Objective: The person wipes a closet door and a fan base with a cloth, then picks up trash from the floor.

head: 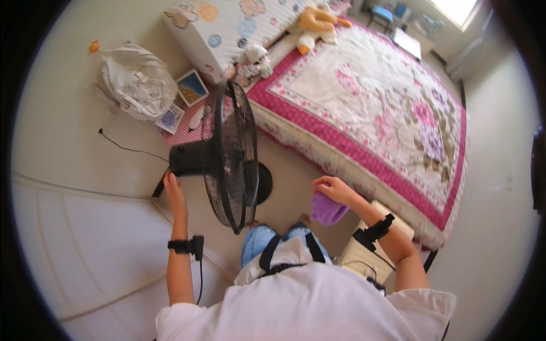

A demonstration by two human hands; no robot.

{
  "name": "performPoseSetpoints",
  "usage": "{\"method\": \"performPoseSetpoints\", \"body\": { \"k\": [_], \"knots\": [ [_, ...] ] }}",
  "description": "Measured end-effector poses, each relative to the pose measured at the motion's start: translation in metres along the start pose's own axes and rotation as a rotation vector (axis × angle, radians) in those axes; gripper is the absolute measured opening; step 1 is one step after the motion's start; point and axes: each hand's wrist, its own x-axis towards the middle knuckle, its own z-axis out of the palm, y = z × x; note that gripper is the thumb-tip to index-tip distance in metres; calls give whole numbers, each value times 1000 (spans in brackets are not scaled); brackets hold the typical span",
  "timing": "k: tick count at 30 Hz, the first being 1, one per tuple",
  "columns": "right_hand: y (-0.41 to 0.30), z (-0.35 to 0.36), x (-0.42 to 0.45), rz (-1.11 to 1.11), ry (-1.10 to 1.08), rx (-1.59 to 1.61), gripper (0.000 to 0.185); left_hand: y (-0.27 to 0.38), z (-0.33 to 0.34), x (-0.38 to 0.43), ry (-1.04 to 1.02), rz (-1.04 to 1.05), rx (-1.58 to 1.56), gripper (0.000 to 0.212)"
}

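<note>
A black pedestal fan (232,157) stands before me, its caged head seen from the side and its round base on the floor. My left hand (172,185) is at the lower rear edge of the fan's motor housing, fingers raised; whether it grips or only touches the housing I cannot tell. Out to the right, my right hand (335,189) holds a crumpled purple cloth (328,209) that hangs below the fingers, beside the bed's edge. A black power cord (132,149) runs from behind the housing to a wall socket at the left.
A bed with a floral cover (362,98) fills the right side. Below it stands a cream bedside cabinet (371,251). Behind the fan are a striped cloth-covered surface (183,135), a framed picture (193,88) and a white bag (136,83). White panels (98,238) lie at the left.
</note>
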Motion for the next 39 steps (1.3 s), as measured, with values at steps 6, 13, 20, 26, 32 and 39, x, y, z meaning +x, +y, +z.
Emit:
{"method": "performPoseSetpoints", "body": {
  "k": [6, 13, 20, 26, 32, 39],
  "knots": [
    [-37, -9, 64, -48, -32, 124, 26, -37, -24, -37, 120, -206, -114, 41],
    [-24, 27, 111, -61, -255, -407, 29, -90, -30, -49, 253, -167, -125, 28],
    [38, 112, 155, -160, -543, -869, 26, -125, -48, -91, 330, -232, -141, 25],
    [103, 197, 202, -683, -942, -1040, 26, -163, -83, -190, 727, -256, 41, 17],
    [82, 315, 151, -620, -1168, -554, 29, -141, -162, -313, 1310, -229, 397, 23],
    [-10, 458, 62, -665, -1287, -178, 29, -97, -236, -483, 2049, -79, 1124, 48]
  ]
}}
